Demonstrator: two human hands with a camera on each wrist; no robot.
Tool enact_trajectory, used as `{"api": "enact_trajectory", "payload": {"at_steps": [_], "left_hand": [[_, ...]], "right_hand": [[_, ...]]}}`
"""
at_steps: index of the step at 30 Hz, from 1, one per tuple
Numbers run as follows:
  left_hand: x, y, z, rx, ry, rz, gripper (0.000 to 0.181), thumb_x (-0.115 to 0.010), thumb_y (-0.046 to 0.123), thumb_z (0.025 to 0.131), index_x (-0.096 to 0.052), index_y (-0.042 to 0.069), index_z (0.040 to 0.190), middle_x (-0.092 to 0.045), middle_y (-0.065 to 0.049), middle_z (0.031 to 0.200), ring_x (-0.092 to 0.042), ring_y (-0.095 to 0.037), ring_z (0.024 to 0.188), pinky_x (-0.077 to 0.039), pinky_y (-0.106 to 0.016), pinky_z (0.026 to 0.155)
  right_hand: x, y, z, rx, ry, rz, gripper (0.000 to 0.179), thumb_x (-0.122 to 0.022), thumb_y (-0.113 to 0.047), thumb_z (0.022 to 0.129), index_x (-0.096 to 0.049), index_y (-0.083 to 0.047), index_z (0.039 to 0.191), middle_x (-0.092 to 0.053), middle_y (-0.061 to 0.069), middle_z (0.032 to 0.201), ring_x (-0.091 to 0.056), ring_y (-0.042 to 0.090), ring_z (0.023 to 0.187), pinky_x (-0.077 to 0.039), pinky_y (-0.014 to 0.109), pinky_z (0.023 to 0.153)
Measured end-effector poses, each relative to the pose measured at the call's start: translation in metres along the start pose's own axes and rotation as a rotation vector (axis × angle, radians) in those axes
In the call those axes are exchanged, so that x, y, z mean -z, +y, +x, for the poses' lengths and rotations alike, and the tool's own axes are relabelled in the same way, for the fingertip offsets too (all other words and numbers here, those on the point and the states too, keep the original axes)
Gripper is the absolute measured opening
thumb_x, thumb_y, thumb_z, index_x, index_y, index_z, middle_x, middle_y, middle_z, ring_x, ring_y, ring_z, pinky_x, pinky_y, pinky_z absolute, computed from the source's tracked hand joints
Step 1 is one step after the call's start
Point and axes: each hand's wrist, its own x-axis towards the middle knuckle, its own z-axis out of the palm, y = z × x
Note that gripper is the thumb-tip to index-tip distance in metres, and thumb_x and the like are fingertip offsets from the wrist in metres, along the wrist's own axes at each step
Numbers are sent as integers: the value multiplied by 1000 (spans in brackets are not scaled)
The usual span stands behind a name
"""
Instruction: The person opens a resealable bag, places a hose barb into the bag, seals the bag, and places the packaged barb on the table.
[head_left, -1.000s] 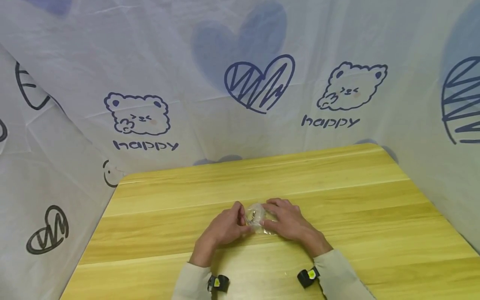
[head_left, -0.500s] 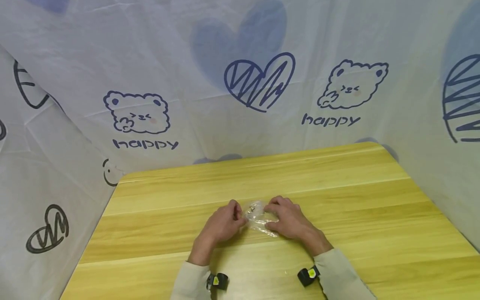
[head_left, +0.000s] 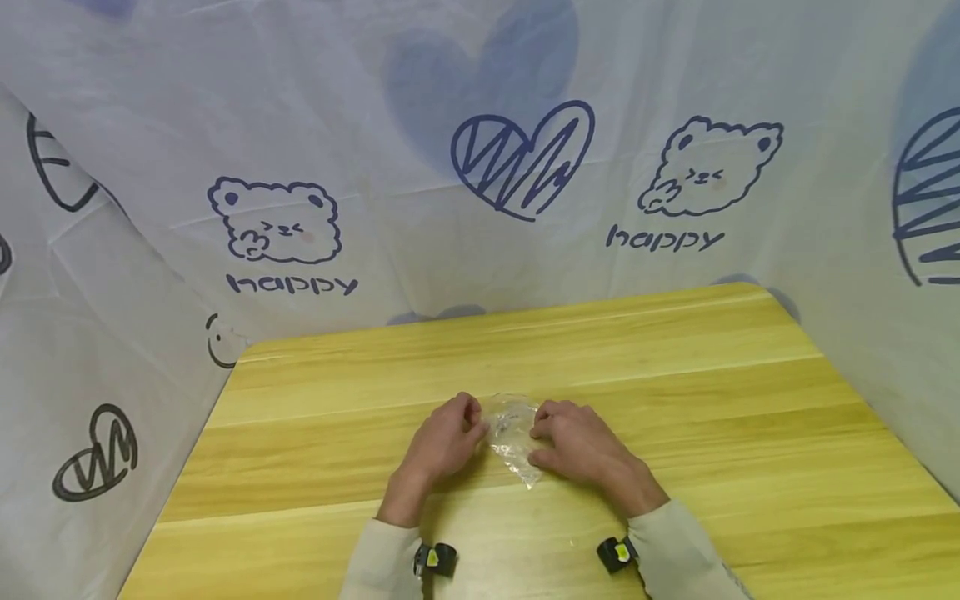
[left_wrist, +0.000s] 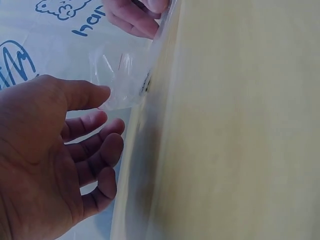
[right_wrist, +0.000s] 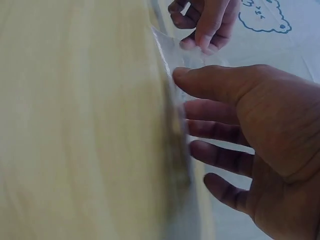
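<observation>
A clear plastic bag [head_left: 513,446] with a small dark-and-metallic item [head_left: 507,421] inside lies between both hands on the wooden table. The item's kind is too blurred to tell. With thumb and index finger, my left hand [head_left: 442,437] pinches the bag's left edge; its other fingers are loosely bent, as the left wrist view shows. My right hand [head_left: 581,442] touches the bag's right side with thumb and fingertips, thumb and index tips standing apart. In the right wrist view the film [right_wrist: 167,57] runs past the fingertips of the right hand [right_wrist: 240,130].
The yellow wood-grain table [head_left: 330,400] extends around the hands on every side. A white cloth [head_left: 405,242] printed with bears and hearts hangs behind and at both sides. Black straps [head_left: 617,554] with yellow marks sit by the sleeves.
The bag has turned and spread out, its lower corner now pointing towards me. Both hands have shifted slightly apart, and the small item inside shows less clearly.
</observation>
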Motion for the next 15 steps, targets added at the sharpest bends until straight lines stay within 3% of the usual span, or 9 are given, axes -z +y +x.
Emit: {"api": "enact_trajectory", "payload": {"at_steps": [4,9,15], "left_hand": [[0,1,1,0,7,-25,25,-56,27,96,-59,11,115,-64,1,100,-57,-13,81,-47,-32,74],[-1,1,3,-17,-1,-80,33,-54,27,98,-58,9,126,-67,-5,109,-65,-18,95,-51,-39,85],[-1,-1,4,-56,-12,-119,29,-55,25,99,-58,14,125,-69,-7,110,-67,-18,93,-51,-39,84]], "right_hand": [[5,-4,-2,53,-53,6,22,-74,-31,82,-75,-15,96,-63,-2,106,-59,16,97,-48,36,88],[16,-13,-6,90,-158,-3,28,-74,-27,79,-75,-11,103,-60,-3,105,-55,13,92,-47,31,84],[32,-29,-13,93,-334,38,34,-77,-23,74,-75,-13,107,-62,-6,108,-59,14,99,-48,32,91]]}}
